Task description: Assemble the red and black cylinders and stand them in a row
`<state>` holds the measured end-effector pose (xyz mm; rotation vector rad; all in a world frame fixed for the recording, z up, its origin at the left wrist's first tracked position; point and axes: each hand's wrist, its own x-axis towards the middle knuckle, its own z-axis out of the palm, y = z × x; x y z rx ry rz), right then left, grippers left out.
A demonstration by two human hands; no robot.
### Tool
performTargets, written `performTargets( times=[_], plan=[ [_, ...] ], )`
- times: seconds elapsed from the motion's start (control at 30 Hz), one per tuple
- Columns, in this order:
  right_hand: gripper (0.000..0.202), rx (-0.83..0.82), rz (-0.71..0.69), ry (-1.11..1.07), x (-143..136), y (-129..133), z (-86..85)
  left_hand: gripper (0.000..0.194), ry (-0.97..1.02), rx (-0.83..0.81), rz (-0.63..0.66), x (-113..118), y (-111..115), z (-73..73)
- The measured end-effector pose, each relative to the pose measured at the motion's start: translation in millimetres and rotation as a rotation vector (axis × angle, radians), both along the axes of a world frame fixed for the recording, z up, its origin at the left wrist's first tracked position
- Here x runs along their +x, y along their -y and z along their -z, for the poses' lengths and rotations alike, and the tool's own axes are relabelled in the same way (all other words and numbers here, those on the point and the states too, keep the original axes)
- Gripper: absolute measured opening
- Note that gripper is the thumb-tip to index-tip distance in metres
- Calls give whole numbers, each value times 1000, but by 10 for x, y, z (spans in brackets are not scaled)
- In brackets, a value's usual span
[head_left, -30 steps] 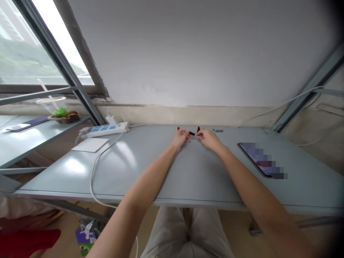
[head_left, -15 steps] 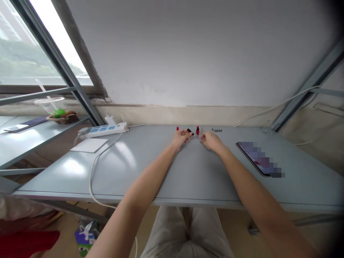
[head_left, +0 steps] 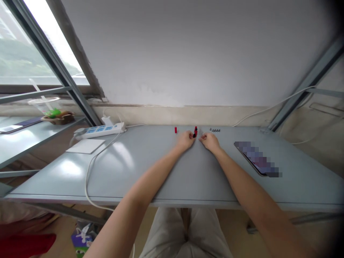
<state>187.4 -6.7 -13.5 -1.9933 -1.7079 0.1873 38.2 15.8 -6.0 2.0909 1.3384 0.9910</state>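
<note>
My left hand (head_left: 185, 140) is closed in a pinch on a small black piece (head_left: 194, 135), of which only the end shows. Right by its fingertips are small red and black pieces (head_left: 196, 129) on the desk. My right hand (head_left: 210, 142) faces it from a little to the right, its fingers drawn together; what they hold, if anything, is too small to make out. Farther left stands a single small red cylinder (head_left: 175, 129). Behind the right hand lies a short row of several tiny dark grey pieces (head_left: 215, 130).
A phone (head_left: 256, 159) lies at right on the grey desk (head_left: 188, 179). To the left are a power strip (head_left: 103, 131), a white flat square (head_left: 85, 146) and a white cable (head_left: 88, 172) running over the front edge. The wall (head_left: 182, 64) rises behind.
My left hand has turned and moved right, bringing the black piece down beside the red and black pieces. The single red cylinder shows more fully. The view has shifted slightly.
</note>
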Motion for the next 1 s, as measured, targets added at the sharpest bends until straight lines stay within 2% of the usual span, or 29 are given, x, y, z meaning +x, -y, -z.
performTargets(
  times=[0.17, 0.43, 0.73, 0.87, 1.0],
  plan=[
    [18, -8, -5, -4, 3, 2, 5, 4, -62, 10, -26, 99, -54, 26],
    [20, 7, -6, -8, -3, 12, -5, 11, -67, -21, -65, 147, -74, 83],
    [23, 2, -8, 8, -9, 11, -8, 18, -154, -52, -103, 187, -91, 55],
    [21, 0, -13, -13, -16, 23, -21, 9, -239, 74, -131, 56, -34, -46],
    [20, -3, -13, -24, -13, 26, -20, 27, -261, 250, -161, -188, -25, -187]
  ],
)
